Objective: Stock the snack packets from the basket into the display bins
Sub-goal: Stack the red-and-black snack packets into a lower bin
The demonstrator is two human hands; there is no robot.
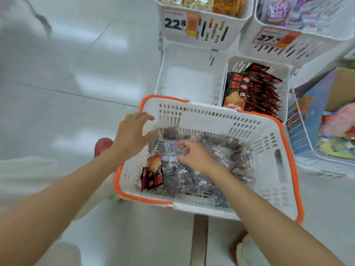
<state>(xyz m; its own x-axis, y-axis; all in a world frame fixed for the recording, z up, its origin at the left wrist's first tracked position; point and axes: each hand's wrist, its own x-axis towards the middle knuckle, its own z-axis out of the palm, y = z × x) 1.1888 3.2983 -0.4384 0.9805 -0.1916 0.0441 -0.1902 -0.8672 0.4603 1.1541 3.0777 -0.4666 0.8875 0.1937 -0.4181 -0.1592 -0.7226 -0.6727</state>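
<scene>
Two bare arms come up from the bottom, the left arm and the right arm. On the far left is the pale, shiny floor, with a red shoe on it just beside the basket. The left hand has its fingers spread wide apart and holds nothing. It is at the far left corner of the basket, right by the orange rim.

The basket is white with holes in its walls. Inside, against its left wall, stands one red and black packet. Clear packets with dark snacks in them cover the rest of the bottom. The right hand is low over these clear packets with its fingers curled. It is too blurry to tell if it pinches one.

Behind the basket is a low white bin with its bare bottom showing. Just to its right is a second bin packed with a row of red and black packets. Above them sit a top left bin and a top right bin, each with a price tag.
</scene>
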